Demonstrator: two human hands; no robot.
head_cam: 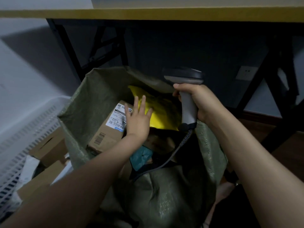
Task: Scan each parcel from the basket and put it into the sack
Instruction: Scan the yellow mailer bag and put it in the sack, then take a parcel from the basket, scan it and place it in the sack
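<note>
The left hand (138, 119) hangs in the mouth of the sack (85, 99), fingers straight and spread, holding nothing, over the place where a box (107, 134) meets a yellow parcel (162, 112); whether the palm touches either I cannot tell; the box lies tilted, label up, its long axis running from lower left to upper right of the frame; the right hand (202, 102) is curled round the handle of the scanner (187, 109) at the sack's right rim, head uppermost, its cable (172, 155) trailing down into the sack; the basket (24, 129) sits at the left edge of the frame, just beside the sack, with more boxes (49, 145) in it; these lie down and left of the left hand, much the nearer of the two, so the next reach is likely its own; a yellow-edged bench (148, 14) on black legs crosses the top of the frame; dark floor (287, 142) shows at the right; the room is dim.
</note>
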